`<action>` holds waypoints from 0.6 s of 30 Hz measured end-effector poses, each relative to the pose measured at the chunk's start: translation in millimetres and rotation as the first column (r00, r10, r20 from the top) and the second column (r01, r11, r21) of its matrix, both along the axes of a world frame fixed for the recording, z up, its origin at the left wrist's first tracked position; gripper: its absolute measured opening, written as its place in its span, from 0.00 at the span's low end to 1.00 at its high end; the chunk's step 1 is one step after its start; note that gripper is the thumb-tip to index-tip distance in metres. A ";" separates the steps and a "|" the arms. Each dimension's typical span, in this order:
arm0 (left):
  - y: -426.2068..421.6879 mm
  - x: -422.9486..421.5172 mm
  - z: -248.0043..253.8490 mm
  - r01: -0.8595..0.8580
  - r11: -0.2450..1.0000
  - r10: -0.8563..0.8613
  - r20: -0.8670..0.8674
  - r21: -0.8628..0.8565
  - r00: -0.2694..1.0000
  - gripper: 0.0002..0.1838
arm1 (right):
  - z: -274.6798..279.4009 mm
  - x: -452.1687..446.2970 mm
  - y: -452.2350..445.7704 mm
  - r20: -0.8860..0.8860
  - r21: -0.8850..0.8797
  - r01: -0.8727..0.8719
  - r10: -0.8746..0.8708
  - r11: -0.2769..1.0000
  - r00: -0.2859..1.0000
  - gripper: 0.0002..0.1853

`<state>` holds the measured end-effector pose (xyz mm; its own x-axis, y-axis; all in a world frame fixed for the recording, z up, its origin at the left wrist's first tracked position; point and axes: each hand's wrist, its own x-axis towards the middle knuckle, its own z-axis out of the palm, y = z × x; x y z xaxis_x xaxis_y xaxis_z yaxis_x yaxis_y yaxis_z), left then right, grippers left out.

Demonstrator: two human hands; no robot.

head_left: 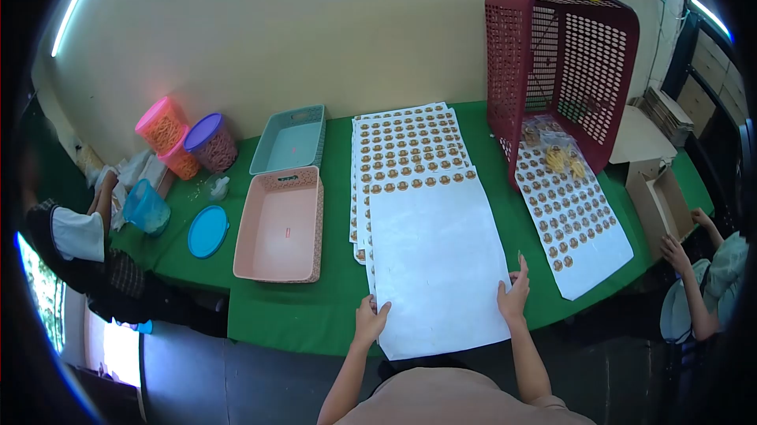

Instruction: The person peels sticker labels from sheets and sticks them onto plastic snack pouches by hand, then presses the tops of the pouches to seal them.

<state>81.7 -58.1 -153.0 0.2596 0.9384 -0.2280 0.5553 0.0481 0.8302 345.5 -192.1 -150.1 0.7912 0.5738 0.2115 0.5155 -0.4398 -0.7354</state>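
A large white sticker sheet [441, 259] lies in front of me, mostly blank, with one row of round brown stickers along its far end. Its near end hangs over the table edge. My left hand [369, 321] is closed at its left edge, thumb on top, the other fingers partly hidden. At the right edge my right hand [514, 292] is open, fingers stretched out and thumb close against the paper. Beneath and beyond lies a stack of sheets [406, 141] covered in rows of the same round stickers.
Left of the sheets are a pink basket [280, 228], a teal basket [290, 141], a blue lid [208, 232] and snack-filled tubs [211, 145]. A maroon crate [505, 54] lies tipped at right, a sticker sheet [572, 220] extending from it. People work at both ends; one touches a cardboard box [658, 204].
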 end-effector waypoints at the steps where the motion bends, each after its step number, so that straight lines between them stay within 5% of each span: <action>1: -1.5 2.2 1.3 0.033 0.987 -0.002 -0.195 0.158 0.981 0.21 | 1.5 3.8 1.2 -0.004 0.000 -0.014 0.014 1.000 1.000 0.38; 5: -12.9 13.2 6.5 0.030 0.940 0.041 -0.202 0.340 0.979 0.14 | 18.7 14.2 -2.5 -0.033 0.194 -0.094 0.102 0.976 0.994 0.35; 7: -22.3 18.8 14.9 -0.044 0.887 0.057 -0.015 0.460 0.998 0.10 | 26.0 20.0 -2.5 -0.041 0.211 -0.122 0.133 0.970 0.990 0.34; 12: -21.2 35.8 50.3 -0.181 0.866 0.139 0.123 0.467 0.983 0.10 | 37.9 38.6 9.4 -0.266 0.204 -0.063 0.118 0.977 0.957 0.34; 16: 4.7 42.1 45.1 -0.204 0.856 0.137 0.171 0.476 0.976 0.11 | 26.3 53.0 30.5 -0.163 0.282 -0.097 0.148 0.955 0.975 0.34; 18: 23.1 42.5 28.5 -0.213 0.860 0.131 0.204 0.464 0.970 0.12 | 29.8 52.8 44.4 -0.263 0.278 -0.076 0.152 0.958 0.953 0.33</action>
<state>124.1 -34.9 -124.6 0.0777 0.9534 0.2914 0.4332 -0.2956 0.8515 398.3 -147.7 -120.3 0.7723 0.6181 0.1467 0.3084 -0.1630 -0.9372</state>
